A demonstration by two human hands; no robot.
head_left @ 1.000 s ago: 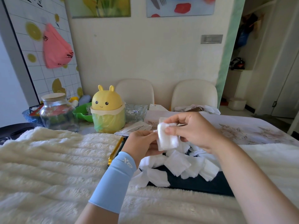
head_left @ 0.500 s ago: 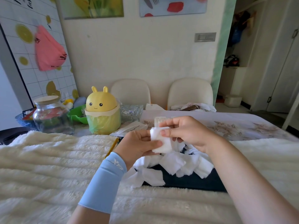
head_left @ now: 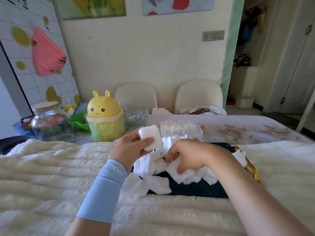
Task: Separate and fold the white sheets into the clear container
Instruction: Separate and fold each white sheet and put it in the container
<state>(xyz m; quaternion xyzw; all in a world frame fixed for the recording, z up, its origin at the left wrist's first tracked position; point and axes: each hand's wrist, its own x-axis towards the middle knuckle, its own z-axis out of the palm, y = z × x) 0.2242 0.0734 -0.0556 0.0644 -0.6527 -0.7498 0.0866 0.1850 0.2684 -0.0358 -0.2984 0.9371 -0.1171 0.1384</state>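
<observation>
My left hand (head_left: 132, 148) holds a small folded white sheet (head_left: 150, 137) up above the table, thumb pressed on its front. My right hand (head_left: 189, 155) is down in the pile of loose white sheets (head_left: 153, 183), fingers curled into the pile; whether they pinch a sheet I cannot tell. The pile lies on a dark tray (head_left: 196, 188) with gold handles. Behind the pile stands the clear container (head_left: 180, 129), with folded white sheets stacked inside it.
A fluffy cream blanket (head_left: 51, 167) covers the near table. At the back left stand a yellow bunny-shaped bin (head_left: 105, 116), a glass jar (head_left: 51, 123), a green bowl (head_left: 78, 120) and a glass dish (head_left: 136, 116). Two cream chairs (head_left: 198, 94) stand behind the table.
My right hand let go of the folded sheet and dropped into the pile on the tray. My left hand keeps the folded sheet alone. The clear container has come into view.
</observation>
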